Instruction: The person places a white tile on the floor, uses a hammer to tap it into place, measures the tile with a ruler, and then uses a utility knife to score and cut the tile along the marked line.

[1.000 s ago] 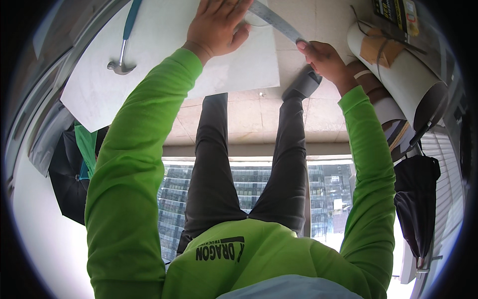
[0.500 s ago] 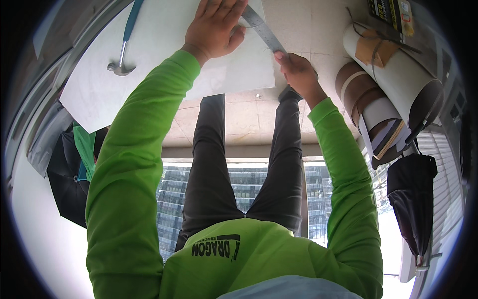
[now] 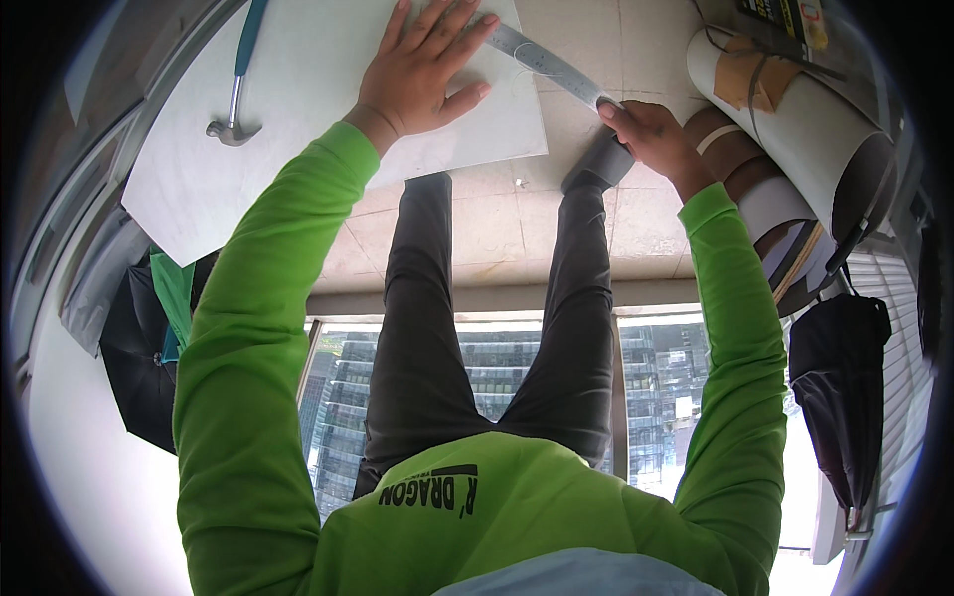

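Observation:
My left hand [image 3: 415,81] lies flat with fingers spread on a large white sheet [image 3: 308,109]. Its index fingertip meets or nearly meets the far end of a steel ruler [image 3: 553,66]. Thumb and curled fingers of my right hand [image 3: 651,137] grip the ruler's near end, out past the sheet's right edge. The ruler slants from the sheet down to the right, and a thin pale curled strand shows against it. To the left, a claw hammer [image 3: 235,97] with a teal handle rests on the sheet, head toward me.
Rolled sheets [image 3: 795,129] in white and brown lie at the right, with a folded black umbrella [image 3: 840,387] below them. A black-and-yellow package [image 3: 785,25] sits at the upper right. Another dark umbrella [image 3: 134,348] is at the left. My feet stand on the tiled floor [image 3: 487,223].
My right hand has moved to the right with the ruler, whose near end has swung outward. My left hand has shifted slightly left, and its fingers are spread wider.

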`<action>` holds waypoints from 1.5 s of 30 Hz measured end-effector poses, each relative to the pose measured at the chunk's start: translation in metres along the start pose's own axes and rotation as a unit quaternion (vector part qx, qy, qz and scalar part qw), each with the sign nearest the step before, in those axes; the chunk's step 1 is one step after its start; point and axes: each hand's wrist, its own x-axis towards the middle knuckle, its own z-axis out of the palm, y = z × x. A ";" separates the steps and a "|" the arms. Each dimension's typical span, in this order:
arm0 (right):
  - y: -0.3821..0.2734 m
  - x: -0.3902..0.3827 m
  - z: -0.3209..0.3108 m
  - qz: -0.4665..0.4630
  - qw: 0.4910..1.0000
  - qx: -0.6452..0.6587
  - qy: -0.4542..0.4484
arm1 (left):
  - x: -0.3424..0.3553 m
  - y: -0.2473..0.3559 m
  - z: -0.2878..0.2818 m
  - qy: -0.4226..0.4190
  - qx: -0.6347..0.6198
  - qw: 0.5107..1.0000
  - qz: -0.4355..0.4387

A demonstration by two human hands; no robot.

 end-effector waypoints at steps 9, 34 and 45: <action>0.006 0.009 0.018 0.042 0.999 0.020 -0.027 | -0.003 0.004 0.009 0.018 -0.005 1.000 -0.016; 0.032 -0.015 0.031 -0.034 0.999 -0.007 0.012 | -0.014 0.009 0.000 -0.002 0.012 0.999 0.035; 0.034 -0.012 0.031 0.017 1.000 -0.005 -0.019 | -0.031 0.019 0.018 -0.004 -0.046 0.998 0.053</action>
